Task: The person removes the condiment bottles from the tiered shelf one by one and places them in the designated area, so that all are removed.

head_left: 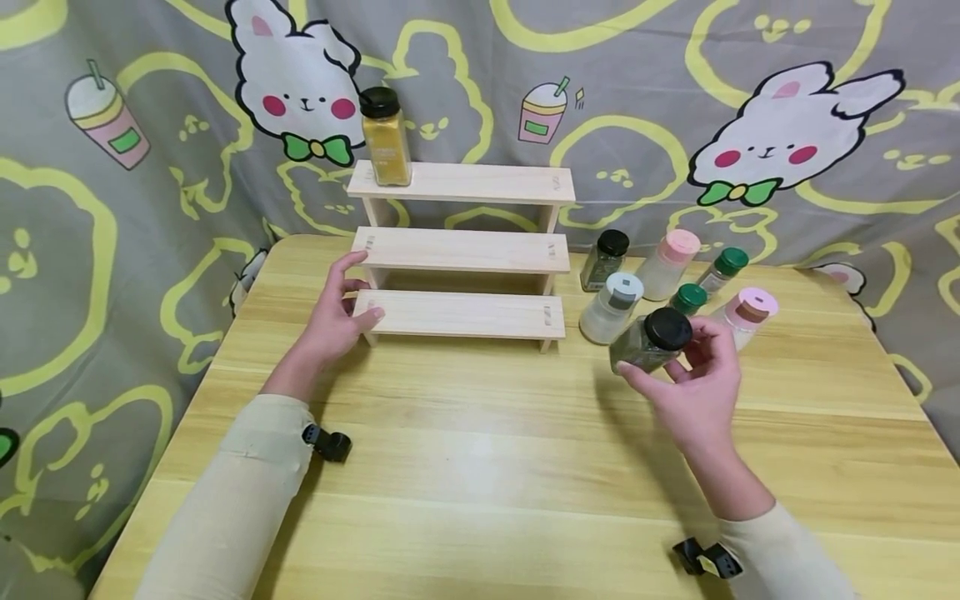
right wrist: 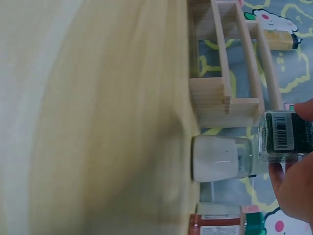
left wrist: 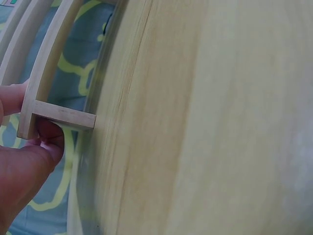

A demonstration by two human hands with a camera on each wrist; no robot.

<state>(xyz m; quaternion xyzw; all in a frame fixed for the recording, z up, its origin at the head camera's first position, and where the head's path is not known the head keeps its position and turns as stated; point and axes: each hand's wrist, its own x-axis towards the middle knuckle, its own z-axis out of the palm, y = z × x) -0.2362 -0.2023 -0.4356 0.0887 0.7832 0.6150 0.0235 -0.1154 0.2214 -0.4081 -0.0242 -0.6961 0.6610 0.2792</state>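
A three-tier wooden shelf rack point(head_left: 457, 315) stands at the back of the table. My left hand point(head_left: 333, 321) grips the left end of its lowest tier, with thumb on top; in the left wrist view, fingers curl beneath the board point(left wrist: 41, 83). My right hand point(head_left: 701, 392) holds a glass spice jar point(head_left: 637, 350) with a black lid and dark green contents, raised in front of the other containers. A barcode label faces the right wrist view on this jar point(right wrist: 281, 134). On the top tier's left end stands a spice jar of yellow powder point(head_left: 388, 150).
Right of the rack stand a black-lidded jar point(head_left: 600, 271), a pink-lidded shaker point(head_left: 663, 271), a grey-lidded shaker point(head_left: 606, 315), green-capped bottles point(head_left: 729, 262) and a pink-and-brown-lidded container point(head_left: 752, 308). A patterned curtain point(head_left: 465, 108) hangs behind the wooden table point(head_left: 465, 467).
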